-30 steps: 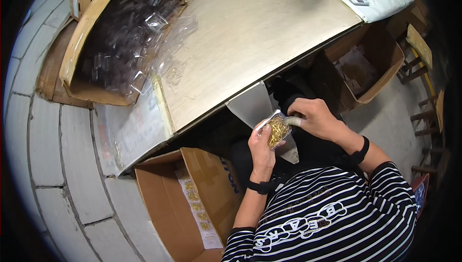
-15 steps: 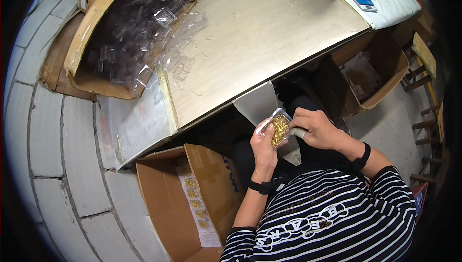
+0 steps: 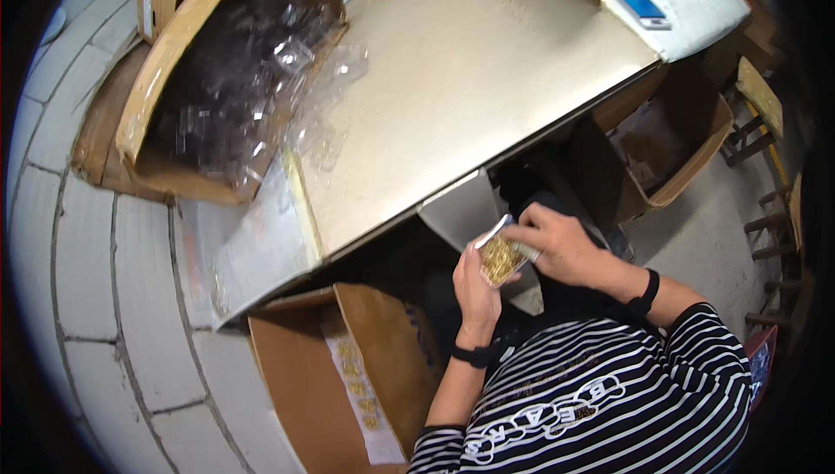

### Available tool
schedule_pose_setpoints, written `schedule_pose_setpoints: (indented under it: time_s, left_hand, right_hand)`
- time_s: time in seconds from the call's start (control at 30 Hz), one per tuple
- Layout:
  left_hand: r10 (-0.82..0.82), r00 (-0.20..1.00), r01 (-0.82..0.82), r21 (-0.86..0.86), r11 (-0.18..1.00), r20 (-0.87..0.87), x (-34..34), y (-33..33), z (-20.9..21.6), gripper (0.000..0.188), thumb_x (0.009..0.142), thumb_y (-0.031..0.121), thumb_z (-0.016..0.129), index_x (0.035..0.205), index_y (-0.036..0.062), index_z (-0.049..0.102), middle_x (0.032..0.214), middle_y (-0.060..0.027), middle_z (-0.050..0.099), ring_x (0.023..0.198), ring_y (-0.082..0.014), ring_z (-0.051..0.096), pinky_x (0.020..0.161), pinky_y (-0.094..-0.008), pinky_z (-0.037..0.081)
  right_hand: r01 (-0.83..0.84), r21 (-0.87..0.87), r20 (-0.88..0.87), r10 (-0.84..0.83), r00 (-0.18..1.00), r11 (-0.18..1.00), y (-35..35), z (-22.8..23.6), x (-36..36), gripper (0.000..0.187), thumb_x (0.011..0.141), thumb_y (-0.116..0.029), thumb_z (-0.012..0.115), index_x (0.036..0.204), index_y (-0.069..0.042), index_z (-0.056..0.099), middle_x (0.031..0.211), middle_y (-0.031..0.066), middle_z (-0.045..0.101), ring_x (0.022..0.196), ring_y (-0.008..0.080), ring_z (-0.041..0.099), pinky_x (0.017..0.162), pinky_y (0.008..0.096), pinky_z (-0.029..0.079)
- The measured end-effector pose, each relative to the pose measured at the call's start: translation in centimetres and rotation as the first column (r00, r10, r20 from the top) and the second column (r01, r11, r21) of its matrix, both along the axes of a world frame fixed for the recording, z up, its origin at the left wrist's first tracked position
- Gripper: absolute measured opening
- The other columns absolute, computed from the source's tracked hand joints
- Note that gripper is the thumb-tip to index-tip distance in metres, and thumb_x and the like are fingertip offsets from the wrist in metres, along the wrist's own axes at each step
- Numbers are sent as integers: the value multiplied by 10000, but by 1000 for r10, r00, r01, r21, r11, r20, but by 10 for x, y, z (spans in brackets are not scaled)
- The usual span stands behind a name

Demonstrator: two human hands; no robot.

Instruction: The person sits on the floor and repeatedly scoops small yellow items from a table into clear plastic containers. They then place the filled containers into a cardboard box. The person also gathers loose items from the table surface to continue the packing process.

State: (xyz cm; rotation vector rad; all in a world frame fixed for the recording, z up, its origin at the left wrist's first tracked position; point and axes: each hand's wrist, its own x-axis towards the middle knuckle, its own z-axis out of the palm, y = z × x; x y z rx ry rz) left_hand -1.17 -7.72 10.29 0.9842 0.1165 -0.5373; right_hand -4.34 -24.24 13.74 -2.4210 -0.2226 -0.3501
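Observation:
Just above my lap, my left hand (image 3: 477,296) is closed around a small clear plastic box (image 3: 489,240). Thin gold-coloured metal pieces (image 3: 502,258), like small pins or clips, fill it. My right hand (image 3: 557,243) meets the box at its upper right, fingers bent over the rim and the thumb side against its edge. Something pale covers the right thumb. Slight blur hides whether those fingertips also pinch a loose piece.
A worktable (image 3: 435,91) lies ahead, with a carton (image 3: 143,100) of clear plastic boxes at its left. Another open carton (image 3: 300,387) holds rows of gold pieces at lower left. A third carton (image 3: 696,161) stands under the table's right; a blue-topped scale (image 3: 639,4) lies beyond.
My right fingers have shifted up and left over the box's top edge. The box is turned so its gold contents show more openly. The view has tilted slightly.

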Motion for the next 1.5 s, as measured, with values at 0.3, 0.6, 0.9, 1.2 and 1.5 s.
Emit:
schedule_pose_setpoints:
  time_s: [0.3, 0.6, 0.9, 1.2, 1.5]
  left_hand:
    - [-13, 1000, 13, 205, 979, -2, -9, 62, -22, 297, 971, 181, 449, 1133, -59, 516, 960, -183, 648, 760, -253, 689, 519, -298, 596]
    - [69, 980, -48, 113, 992, -188, -41, 122, -81, 407, 1000, 294, 393, 1112, -71, 532, 970, -183, 650, 793, -248, 686, 550, -342, 607]
    - [-27, 983, 59, 171, 984, -183, -12, 88, -109, 463, 998, 362, 385, 1113, -48, 566, 958, -132, 661, 757, -191, 675, 524, -281, 569]
    - [-49, 987, 73, 149, 986, -156, 6, 43, -121, 347, 996, 279, 383, 1087, -20, 534, 875, -108, 647, 661, -161, 658, 480, -272, 562]
    - [-36, 970, 65, 112, 992, -241, 12, 25, -121, 332, 957, 213, 327, 1082, -8, 542, 903, -113, 640, 706, -197, 664, 505, -319, 558]
  right_hand:
    - [424, 52, 287, -420, 861, 904, -123, 3, 147, 324, 821, -32, 542, 1141, 11, 575, 1218, 222, 555, 1120, 395, 527, 968, 417, 426]
    - [250, -366, -19, -276, 961, 896, -159, -11, 271, 412, 909, -192, 463, 1259, 26, 455, 1385, 228, 392, 1311, 375, 337, 1069, 436, 313]
    - [-17, -247, 77, 37, 996, 969, -11, -9, 161, 468, 835, 16, 457, 1301, 49, 435, 1406, 218, 386, 1343, 326, 330, 1109, 391, 281]
    - [-26, 65, -21, 28, 999, 998, -2, 2, 155, 411, 932, -137, 463, 1332, -42, 454, 1420, 153, 406, 1338, 291, 348, 1111, 396, 272]
    - [-252, -194, 134, 280, 951, 948, 40, -5, 105, 375, 833, -77, 563, 1199, -3, 540, 1319, 154, 495, 1301, 297, 398, 1066, 413, 348]
